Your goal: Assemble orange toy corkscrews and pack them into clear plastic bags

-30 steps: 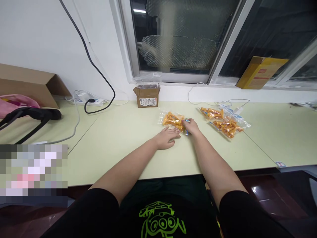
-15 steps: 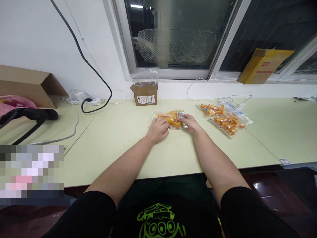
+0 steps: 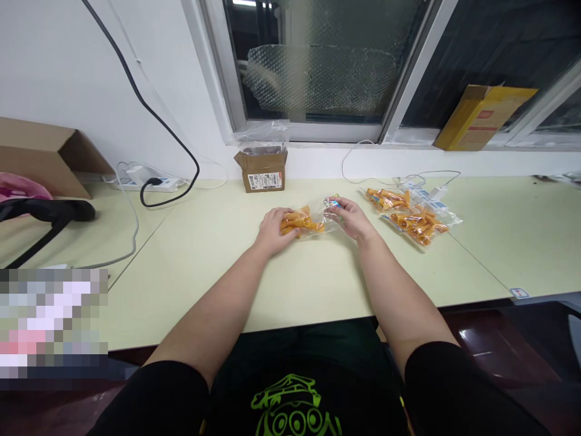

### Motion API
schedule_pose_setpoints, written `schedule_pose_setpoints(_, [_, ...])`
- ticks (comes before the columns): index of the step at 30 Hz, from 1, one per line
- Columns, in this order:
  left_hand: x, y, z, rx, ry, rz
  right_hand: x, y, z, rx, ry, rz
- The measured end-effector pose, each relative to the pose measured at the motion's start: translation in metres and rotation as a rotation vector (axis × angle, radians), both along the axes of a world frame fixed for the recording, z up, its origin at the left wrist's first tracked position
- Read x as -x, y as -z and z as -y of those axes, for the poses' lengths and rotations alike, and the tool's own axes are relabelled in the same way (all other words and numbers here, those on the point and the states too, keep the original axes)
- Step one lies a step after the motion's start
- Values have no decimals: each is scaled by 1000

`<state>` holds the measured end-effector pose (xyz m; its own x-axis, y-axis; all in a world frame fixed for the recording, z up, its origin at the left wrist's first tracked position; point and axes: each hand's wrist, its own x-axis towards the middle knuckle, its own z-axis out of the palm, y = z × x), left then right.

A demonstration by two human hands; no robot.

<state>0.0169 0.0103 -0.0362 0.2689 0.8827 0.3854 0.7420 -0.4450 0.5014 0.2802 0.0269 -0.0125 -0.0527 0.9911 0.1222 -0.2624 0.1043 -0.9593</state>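
Observation:
A clear plastic bag of orange tube-shaped pieces (image 3: 303, 221) lies on the table in front of me. My left hand (image 3: 276, 232) curves around its left end, thumb on the near side and fingers on the far side. At the other end, my right hand (image 3: 348, 218) pinches the crinkled, colour-printed top of the bag (image 3: 333, 207). The orange pieces sit toward the left, with loose clear film stretched between the hands. To the right lie two more bags of similar orange pieces, a smaller one (image 3: 387, 198) and a larger one (image 3: 418, 225).
An opened small cardboard box (image 3: 264, 171) stands against the wall. Power strips (image 3: 149, 181) with cables lie along the wall; a black cable (image 3: 167, 124) hangs at left. A larger carton (image 3: 39, 154) and a black stand (image 3: 54, 212) are far left. A yellow box (image 3: 483, 118) leans on the window.
My left hand has shifted left and wrapped around the bag's end, with the orange pieces moved left. The bag's film is stretched out toward my right hand, which stays pinched on the top.

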Motion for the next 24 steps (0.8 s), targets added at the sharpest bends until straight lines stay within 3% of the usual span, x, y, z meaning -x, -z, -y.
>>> schedule_pose_setpoints(4, [-2,-5,7,42,-40,-83,-15,-7,2,-38,88,-69])
schedule_pose_setpoints(9, [0,0,5,116,1,-137,-37,-15,8,-41,199,-167])
schedule_pose_setpoints(15, [1,4,2,138,-10,-154,-61,-16,9,-33,199,-248])
schedule_pose_setpoints(24, [2,8,-1,110,23,-138,-111,-14,11,-157,321,-646])
